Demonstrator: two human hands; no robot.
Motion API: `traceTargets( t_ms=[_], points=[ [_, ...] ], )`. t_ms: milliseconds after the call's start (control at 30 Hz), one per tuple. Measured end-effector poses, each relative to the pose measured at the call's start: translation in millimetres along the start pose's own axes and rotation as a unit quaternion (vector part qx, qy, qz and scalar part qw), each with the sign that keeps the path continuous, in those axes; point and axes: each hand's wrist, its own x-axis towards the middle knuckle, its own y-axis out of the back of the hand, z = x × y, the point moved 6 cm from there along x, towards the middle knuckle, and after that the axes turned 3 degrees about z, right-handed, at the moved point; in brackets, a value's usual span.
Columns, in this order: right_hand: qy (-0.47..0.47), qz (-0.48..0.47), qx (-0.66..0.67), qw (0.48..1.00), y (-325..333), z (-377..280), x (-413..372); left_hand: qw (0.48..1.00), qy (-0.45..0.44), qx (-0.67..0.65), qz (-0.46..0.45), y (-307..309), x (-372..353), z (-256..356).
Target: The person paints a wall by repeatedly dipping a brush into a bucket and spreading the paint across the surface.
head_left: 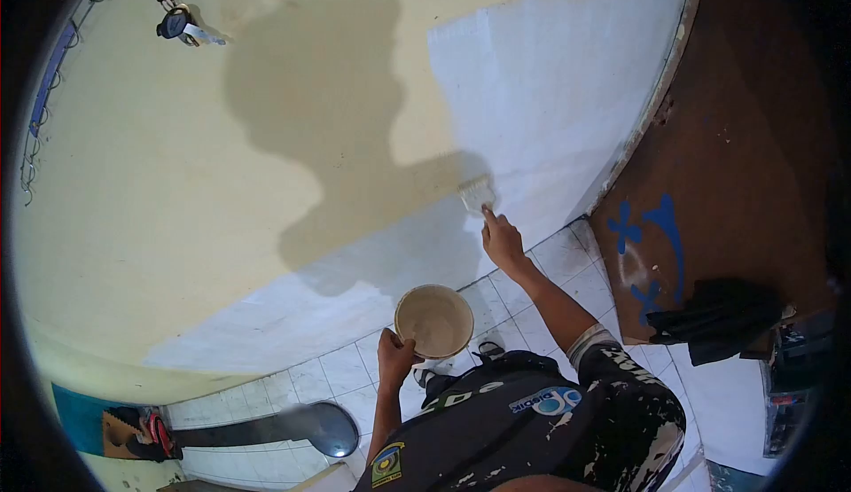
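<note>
My right hand (pixel 503 242) is closed round the handle of a paintbrush (pixel 477 192). The brush's pale bristles are at the wall, where cream and white paint meet. With my left hand (pixel 397 355) I grip the rim of a round bucket (pixel 434 322), held in front of my body above the floor; its inside looks pale and paint-smeared. White paint (pixel 567 75) covers the right part of the wall and a band low along it, while the rest of the wall (pixel 133 182) is cream.
A brown door (pixel 727 137) with blue marks stands on the right, a dark cloth (pixel 720 319) near its bottom. White tiles cover the floor (pixel 332 372). A dark, round-ended object (pixel 332 428) lies at lower left. Hooks (pixel 55 80) and a hanging strap (pixel 173 22) are upper left.
</note>
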Motion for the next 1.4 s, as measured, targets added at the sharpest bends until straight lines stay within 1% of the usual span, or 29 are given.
traceTargets(
  t_ms=[67,133,167,200,233,267,300,333,400,467,567,600,667,700,733,767,800,833,900,933,967,1033,1067,1100,1167,1233,1300,1367,1400],
  points=[
    [-0.054,-0.054,0.01,0.997,-28.7,29.1,-12.7,1.0,0.0,0.028,0.002,3.9,-3.4,5.3],
    [-0.069,-0.07,0.01,0.995,-33.3,35.7,-9.1,0.999,-0.028,0.045,0.01,5.8,-5.6,10.5],
    [-0.085,-0.089,0.008,0.992,-36.3,40.8,-7.5,0.999,-0.029,0.044,0.009,7.2,-2.5,1.9],
    [-0.084,-0.087,0.007,0.993,-29.3,37.2,0.7,0.996,-0.036,0.08,0.014,9.3,3.7,-13.0],
    [-0.086,-0.081,0.023,0.993,-14.0,26.3,16.6,0.992,-0.042,0.115,0.019,10.5,8.2,-20.2],
    [-0.087,-0.074,0.038,0.993,5.4,13.4,32.8,0.992,-0.045,0.113,0.019,9.9,6.1,-15.6],
    [-0.085,-0.072,0.037,0.993,24.6,2.1,45.9,0.996,-0.037,0.083,0.023,10.9,0.4,-8.2],
    [-0.057,-0.04,0.055,0.996,50.5,-14.1,59.3,0.998,-0.029,0.053,0.027,12.2,-2.2,-4.0],
    [-0.023,0.0,0.089,0.996,109.9,-51.3,78.9,0.998,-0.034,0.047,0.033,14.3,0.4,-12.8],
    [0.004,0.026,0.12,0.992,170.6,-88.3,89.5,0.998,-0.037,0.04,0.035,12.9,2.2,-11.9],
    [0.068,0.093,0.169,0.979,239.3,-131.7,100.2,1.0,-0.009,0.007,0.025,9.9,1.7,-8.1],
    [0.067,0.092,0.167,0.979,262.1,-147.6,99.4,1.0,-0.002,-0.004,0.014,9.0,5.4,-12.8],
    [0.094,0.142,0.164,0.972,301.1,-176.7,97.1,1.0,0.007,-0.015,0.005,7.6,4.0,-11.3],
    [0.092,0.14,0.165,0.972,297.6,-178.3,101.4,1.0,-0.012,0.022,0.008,8.1,0.9,1.1],
    [0.111,0.176,0.164,0.964,296.7,-179.5,105.3,0.998,-0.033,0.059,0.011,8.7,-0.1,9.0],
    [0.13,0.212,0.163,0.955,294.4,-178.6,106.8,0.998,-0.033,0.06,0.011,9.2,6.1,-4.7],
    [0.13,0.213,0.164,0.955,277.8,-169.4,108.9,0.998,-0.043,0.047,0.012,9.1,16.7,-27.2],
    [0.144,0.219,0.129,0.957,249.5,-155.1,111.0,0.998,-0.054,0.033,0.011,9.1,23.6,-38.3],
    [0.167,0.228,0.064,0.957,187.6,-121.0,106.3,0.998,-0.043,0.034,0.018,11.2,6.4,-9.6],
    [0.147,0.207,0.041,0.966,161.1,-102.1,96.9,0.999,-0.032,0.034,0.024,10.8,2.3,1.8],
    [0.16,0.208,0.036,0.964,141.2,-84.9,84.3,0.999,-0.037,0.032,0.023,10.3,5.5,0.9],
    [0.101,0.118,0.019,0.988,111.6,-55.4,61.6,0.996,-0.046,0.063,0.033,14.0,7.8,-10.3],
    [0.06,0.08,0.031,0.995,108.2,-48.0,49.3,0.999,0.004,-0.046,0.012,10.6,8.6,-20.3],
    [0.056,0.079,0.029,0.995,102.7,-35.5,39.8,0.999,0.006,-0.044,0.009,9.8,6.6,-18.6],
    [0.028,0.035,0.066,0.997,81.0,-0.2,29.5,1.0,0.002,-0.015,0.002,11.5,5.8,-9.6],
    [-0.049,-0.009,0.091,0.995,123.2,-8.5,31.3,1.0,-0.015,0.018,0.001,16.9,16.6,-30.7],
    [-0.02,0.062,0.129,0.989,174.4,-24.5,46.9,0.998,-0.034,0.048,0.001,15.4,23.4,-29.6],
    [0.023,0.131,0.16,0.978,242.5,-59.6,66.0,1.0,-0.01,-0.026,0.008,12.5,14.1,-18.4],
    [0.025,0.125,0.161,0.979,277.3,-81.2,74.7,1.0,-0.008,-0.025,0.006,9.8,12.8,-17.1]
  ],
)
